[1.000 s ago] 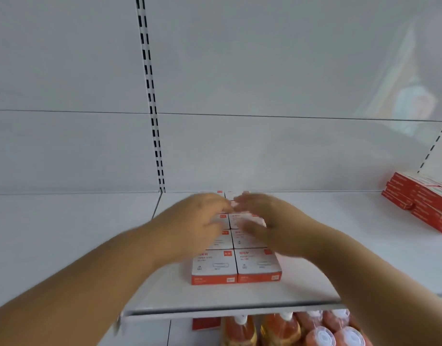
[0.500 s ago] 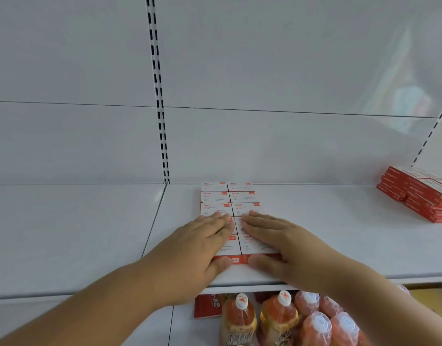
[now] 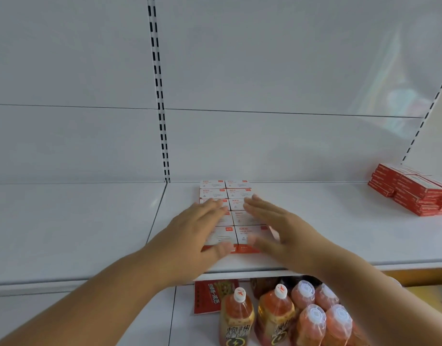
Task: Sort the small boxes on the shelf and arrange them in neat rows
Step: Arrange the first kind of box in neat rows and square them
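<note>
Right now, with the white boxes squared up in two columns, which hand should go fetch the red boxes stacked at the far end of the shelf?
Right, probably. The red boxes sit at the shelf's right end, on the right hand's side with bare shelf between. The left hand lies on the white boxes' left column and would have to cross over.

— What sort of place is this?
— A shop. White metal shelf [image 3: 314,236] with slotted uprights [image 3: 160,96]; identical red packs [image 3: 412,193] stacked at three o'clock, shrink-wrapped drink bottles [image 3: 290,313] on the tier at six o'clock.
</note>
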`<state>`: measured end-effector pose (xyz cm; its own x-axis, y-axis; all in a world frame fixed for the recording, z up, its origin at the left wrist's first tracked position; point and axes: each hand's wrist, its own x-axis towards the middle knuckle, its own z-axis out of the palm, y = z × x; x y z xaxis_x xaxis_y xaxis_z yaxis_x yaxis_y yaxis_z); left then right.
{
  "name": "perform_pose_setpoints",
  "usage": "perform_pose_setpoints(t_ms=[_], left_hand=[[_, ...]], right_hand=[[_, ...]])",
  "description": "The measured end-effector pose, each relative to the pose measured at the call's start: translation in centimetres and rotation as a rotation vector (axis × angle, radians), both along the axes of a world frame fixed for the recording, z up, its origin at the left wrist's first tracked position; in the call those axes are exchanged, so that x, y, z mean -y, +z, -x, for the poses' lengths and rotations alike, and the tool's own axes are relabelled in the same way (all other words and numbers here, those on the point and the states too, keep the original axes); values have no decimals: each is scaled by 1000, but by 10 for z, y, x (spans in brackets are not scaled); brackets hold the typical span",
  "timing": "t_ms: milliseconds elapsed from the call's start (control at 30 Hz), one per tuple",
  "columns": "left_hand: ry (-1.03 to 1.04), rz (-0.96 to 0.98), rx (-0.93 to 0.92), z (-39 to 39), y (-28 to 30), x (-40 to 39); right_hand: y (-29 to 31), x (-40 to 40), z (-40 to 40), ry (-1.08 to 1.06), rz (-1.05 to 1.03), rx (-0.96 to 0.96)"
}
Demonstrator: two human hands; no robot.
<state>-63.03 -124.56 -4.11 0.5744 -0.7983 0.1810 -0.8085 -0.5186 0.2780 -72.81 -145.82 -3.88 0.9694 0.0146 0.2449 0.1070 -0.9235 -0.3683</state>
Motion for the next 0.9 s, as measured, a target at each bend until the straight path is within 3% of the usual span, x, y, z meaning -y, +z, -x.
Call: perform_pose_setpoints(t_ms=[67,133,233,300,400,633,900], left_hand=[[86,159,51,-4,0,-3],[255,238,175,-9,4,-4],[445,70,107,-15,10,-2],[434,-44,51,-16,10,0],[404,-82,15,-14,9,5],[409,-90,0,-12,6,12],[388,-115,5,-16,5,14]], right_hand=[[4,5,1,-119,-89,115],[9,10,0,-275,-36,157],[19,11,-7,-459,52,-125],[19,8,-13,-473,69,-290],[15,5,-19,-481,103,-334],[8,1,-22,-439,221,-309],[4,1,-22,-427,206,-273]])
